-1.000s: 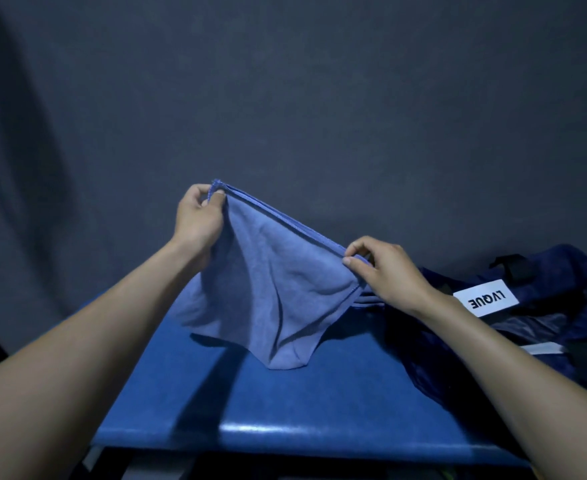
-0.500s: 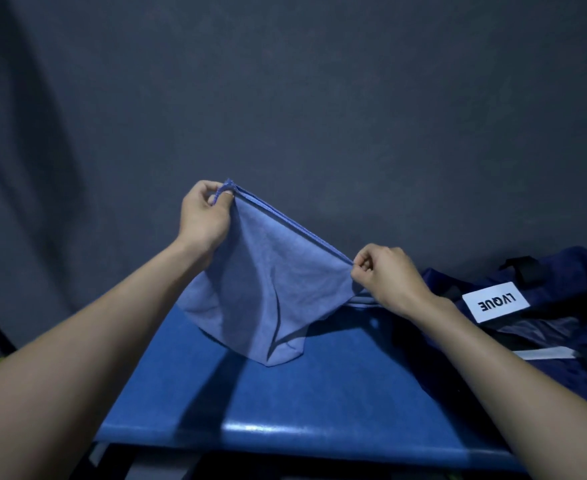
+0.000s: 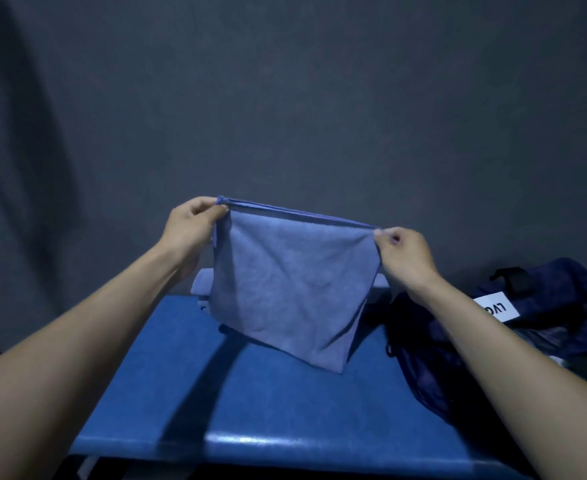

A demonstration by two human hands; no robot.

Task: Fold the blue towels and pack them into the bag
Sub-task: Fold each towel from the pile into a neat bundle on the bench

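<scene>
Nearest me runs the desk's point(image 3: 285, 410) front edge, and above its middle I hold the towel point(image 3: 292, 289) up in the air, doubled over, its top edge stretched nearly level from left to right between my hands. My left hand point(image 3: 190, 226) pinches the upper left corner and my right hand point(image 3: 403, 251) pinches the upper right one, both clamped on the cloth and set well apart, the left a touch higher. The towel hangs down from that line, its lowest corner skewed toward the right and close over the desk; I can't tell if it touches. So its long axis lies across me, side to side, and the next fold, I'd judge, means bringing one hand over to the other. The bag point(image 3: 534, 323) sits open at the desk's right edge, nearer my right hand. Behind the towel, toward the far edge, a pale blue folded stack point(image 3: 202, 282) peeks out, likely more towels.
</scene>
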